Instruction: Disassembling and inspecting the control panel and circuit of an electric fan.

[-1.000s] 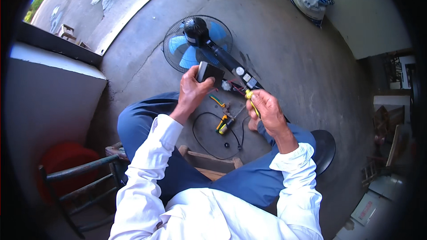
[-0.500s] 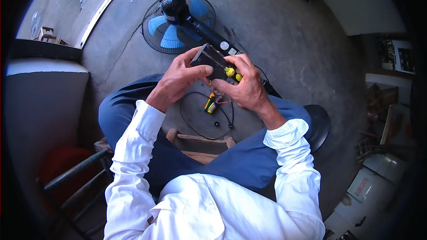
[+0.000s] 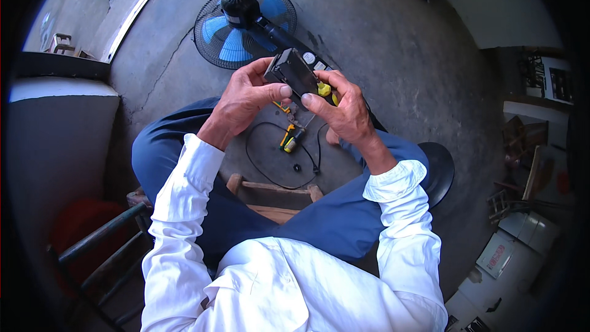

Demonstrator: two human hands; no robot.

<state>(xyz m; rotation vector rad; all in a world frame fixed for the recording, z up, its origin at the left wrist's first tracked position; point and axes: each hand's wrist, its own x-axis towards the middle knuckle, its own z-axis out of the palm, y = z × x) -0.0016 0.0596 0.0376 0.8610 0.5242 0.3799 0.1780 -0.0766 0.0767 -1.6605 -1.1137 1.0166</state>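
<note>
Over the floor between my knees, a dark box with yellow knobs (image 3: 294, 72) is held up in both hands. My left hand (image 3: 243, 101) grips its left side, thumb on the near edge. On the other side, my right hand (image 3: 347, 110) pinches it close to a bright yellow knob (image 3: 324, 89). Just beyond lies a black fan with blue blades (image 3: 235, 46), its pole running toward me, partly hidden by the box and my hand. Below the box, yellow-and-green-handled tools (image 3: 291, 139) lie on the floor.
A black cord (image 3: 248, 152) loops on the floor around the tools, near a small black round part (image 3: 297, 168). Close to me is a low wooden stool (image 3: 273, 187). A dark-railed chair (image 3: 101, 237) stands at left; white boxes (image 3: 498, 258) are at right.
Both hands have tilted the box, so more of its dark side faces me. It has risen slightly, and the right thumb has shifted up along it.
</note>
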